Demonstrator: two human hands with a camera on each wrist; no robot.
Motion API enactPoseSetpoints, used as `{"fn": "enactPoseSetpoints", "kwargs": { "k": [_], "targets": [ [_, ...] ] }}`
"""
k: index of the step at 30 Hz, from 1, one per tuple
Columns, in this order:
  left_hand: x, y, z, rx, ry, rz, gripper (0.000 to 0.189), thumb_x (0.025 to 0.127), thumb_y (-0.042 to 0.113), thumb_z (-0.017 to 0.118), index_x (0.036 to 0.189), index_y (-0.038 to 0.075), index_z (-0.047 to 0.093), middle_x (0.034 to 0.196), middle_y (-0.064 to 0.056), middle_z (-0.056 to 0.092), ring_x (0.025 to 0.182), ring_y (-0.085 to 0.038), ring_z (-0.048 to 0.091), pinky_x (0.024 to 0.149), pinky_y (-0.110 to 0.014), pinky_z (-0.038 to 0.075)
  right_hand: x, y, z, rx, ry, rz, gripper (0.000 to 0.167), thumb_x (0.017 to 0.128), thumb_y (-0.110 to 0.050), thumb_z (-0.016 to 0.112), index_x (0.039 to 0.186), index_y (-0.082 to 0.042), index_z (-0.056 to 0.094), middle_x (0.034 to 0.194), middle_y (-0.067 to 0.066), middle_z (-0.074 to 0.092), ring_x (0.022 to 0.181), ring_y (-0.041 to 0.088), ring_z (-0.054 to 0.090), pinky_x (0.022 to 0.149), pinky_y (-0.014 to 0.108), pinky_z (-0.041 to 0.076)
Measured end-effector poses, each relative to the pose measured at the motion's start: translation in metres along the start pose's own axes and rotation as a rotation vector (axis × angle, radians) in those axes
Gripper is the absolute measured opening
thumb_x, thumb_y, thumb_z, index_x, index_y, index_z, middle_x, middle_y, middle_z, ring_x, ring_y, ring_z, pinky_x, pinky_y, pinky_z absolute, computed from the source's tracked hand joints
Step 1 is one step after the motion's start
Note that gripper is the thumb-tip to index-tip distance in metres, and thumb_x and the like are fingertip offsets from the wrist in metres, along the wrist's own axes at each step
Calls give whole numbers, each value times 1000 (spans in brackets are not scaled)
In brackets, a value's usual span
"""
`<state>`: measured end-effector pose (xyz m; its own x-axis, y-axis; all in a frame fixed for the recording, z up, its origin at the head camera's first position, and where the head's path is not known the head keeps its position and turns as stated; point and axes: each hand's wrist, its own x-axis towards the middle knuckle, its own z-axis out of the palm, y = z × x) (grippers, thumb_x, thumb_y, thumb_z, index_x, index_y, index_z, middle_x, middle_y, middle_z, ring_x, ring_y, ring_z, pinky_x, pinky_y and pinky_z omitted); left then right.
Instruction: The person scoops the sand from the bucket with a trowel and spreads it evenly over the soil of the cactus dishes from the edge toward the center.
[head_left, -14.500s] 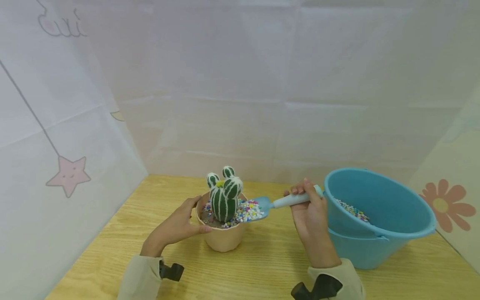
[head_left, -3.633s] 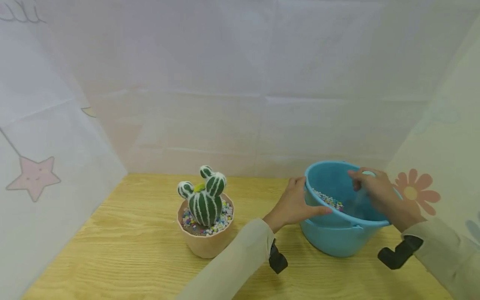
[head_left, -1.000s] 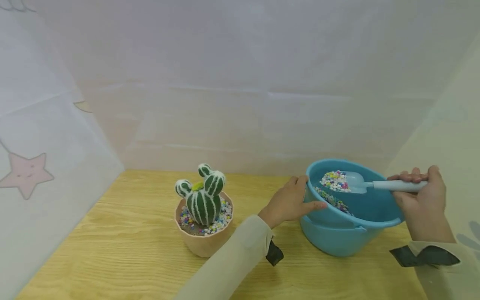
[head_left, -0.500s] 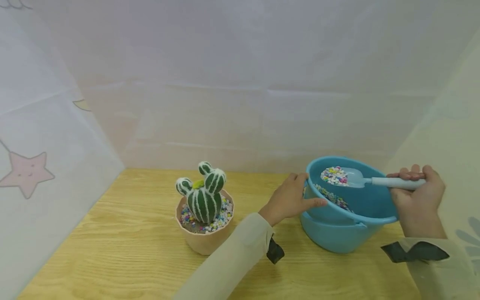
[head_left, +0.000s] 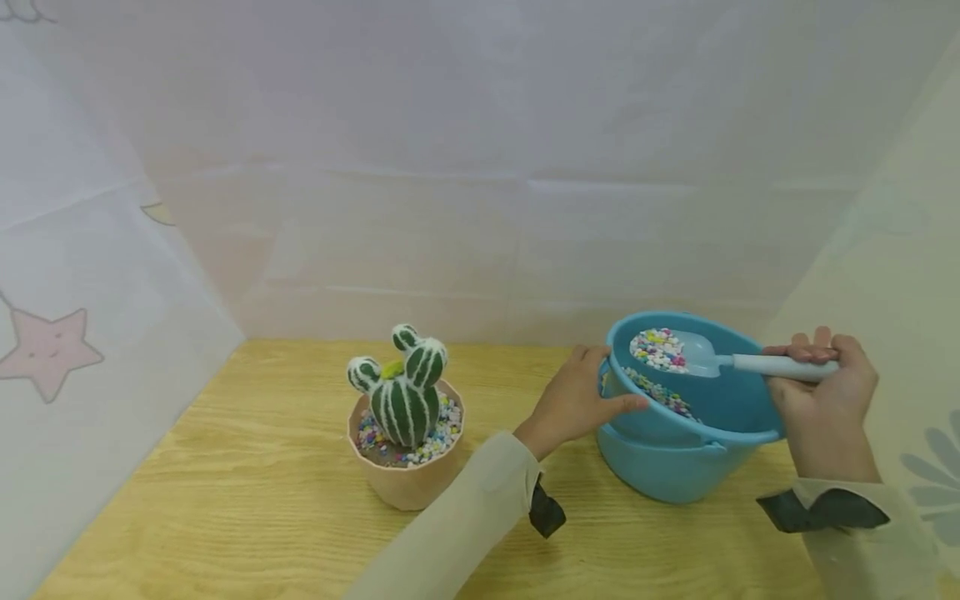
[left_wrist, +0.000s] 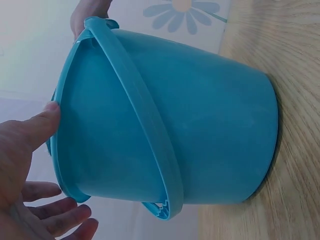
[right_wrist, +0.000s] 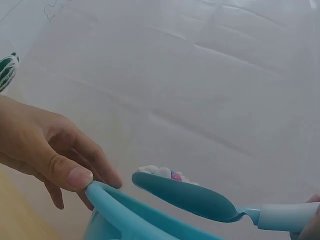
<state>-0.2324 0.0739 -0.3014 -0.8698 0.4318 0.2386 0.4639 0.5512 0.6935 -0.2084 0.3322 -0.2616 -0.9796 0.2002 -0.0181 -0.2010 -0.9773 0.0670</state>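
Observation:
In the head view, my right hand (head_left: 828, 396) grips the white handle of a light blue hand trowel (head_left: 701, 356). Small multicoloured pebbles (head_left: 658, 350) lie heaped on the trowel's blade, held level over the mouth of a blue bucket (head_left: 663, 471). More pebbles (head_left: 660, 393) lie inside, partly hidden by the rim. My left hand (head_left: 573, 400) holds the bucket's left rim, its thumb (left_wrist: 42, 125) lying on the edge and its fingers spread along the outside. The right wrist view shows the trowel (right_wrist: 190, 197) just above the rim, side on.
A striped green cactus (head_left: 405, 410) stands in a peach pot (head_left: 412, 486) left of the bucket, with pebbles around its base and a brown patch at the front. Everything sits on a wood-grain table (head_left: 247, 467), with pale printed sheets (head_left: 420, 250) behind and at both sides.
My left hand has moved from the cactus pot to the bucket rim. The trowel tipped pebbles into the pot earlier, went down into the bucket and now hovers loaded, nearly still over the last second.

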Motion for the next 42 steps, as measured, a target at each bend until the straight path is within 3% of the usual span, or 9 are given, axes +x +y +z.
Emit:
{"fn": "enactPoseSetpoints", "kwargs": {
  "k": [4, 7, 11, 16, 19, 20, 23, 26, 42],
  "targets": [
    [-4, -3, -1, -28, 22, 24, 72, 85, 51, 66, 143, 14, 42, 141, -3, 45, 121, -17, 53, 96, -31, 49, -3, 2, 1, 5, -16, 17, 40, 101, -13, 40, 125, -45, 44, 86, 1, 50, 50, 33, 31, 62, 41, 28],
    [-7, -5, -4, -63, 33, 32, 67, 87, 47, 65, 142, 14, 44, 142, -3, 45, 125, -19, 51, 99, -34, 47, -6, 4, 4, 8, -34, 32, 19, 103, -19, 39, 100, -25, 56, 69, 7, 44, 49, 33, 30, 61, 42, 26],
    [-10, -6, -9, -82, 45, 38, 63, 89, 44, 65, 141, 15, 45, 141, -3, 46, 126, -20, 50, 100, -37, 46, -10, 7, 8, 3, -54, 42, 42, 103, -22, 39, 67, 0, 39, 56, 14, 33, 48, 33, 31, 61, 43, 26],
    [-13, -9, -13, -58, 40, 13, 62, 90, 45, 63, 141, 14, 44, 143, -3, 45, 128, -21, 49, 102, -37, 45, -14, 12, 10, -13, -30, 5, 35, 103, -22, 40, 74, -5, 45, 57, 13, 34, 47, 32, 33, 55, 44, 27],
    [-15, -11, -15, -60, 35, -4, 63, 90, 44, 63, 142, 15, 43, 144, -3, 44, 129, -21, 48, 102, -37, 45, -16, 16, 10, 3, -13, 0, 27, 104, -24, 40, 99, -38, 61, 60, 12, 35, 48, 31, 32, 54, 42, 27],
    [-16, -11, -16, -64, 35, -9, 63, 90, 44, 63, 142, 16, 43, 144, -3, 44, 128, -21, 48, 101, -37, 45, -17, 17, 10, 30, -9, 26, 24, 104, -25, 41, 99, -39, 60, 61, 12, 36, 49, 31, 32, 56, 42, 27],
    [-19, -14, -19, -67, 46, -11, 63, 91, 44, 62, 142, 15, 42, 144, -4, 44, 124, -22, 50, 98, -37, 47, -20, 22, 10, 105, 6, 111, 19, 102, -28, 46, 94, -28, 64, 61, 14, 38, 52, 33, 31, 61, 41, 27],
    [-22, -17, -23, -75, 56, -3, 62, 91, 43, 62, 142, 14, 42, 143, -5, 44, 120, -22, 52, 94, -36, 49, -21, 26, 12, 136, 33, 157, 37, 101, -28, 48, 73, -4, 42, 59, 17, 38, 53, 34, 29, 62, 41, 26],
    [-40, -28, -31, -137, 87, 3, 58, 94, 38, 60, 141, 10, 41, 140, -8, 45, 121, -25, 52, 96, -35, 48, -26, 55, 12, 124, 15, 169, 42, 101, -27, 48, 70, -1, 40, 61, 14, 37, 55, 33, 31, 67, 41, 28]
  ]
}}
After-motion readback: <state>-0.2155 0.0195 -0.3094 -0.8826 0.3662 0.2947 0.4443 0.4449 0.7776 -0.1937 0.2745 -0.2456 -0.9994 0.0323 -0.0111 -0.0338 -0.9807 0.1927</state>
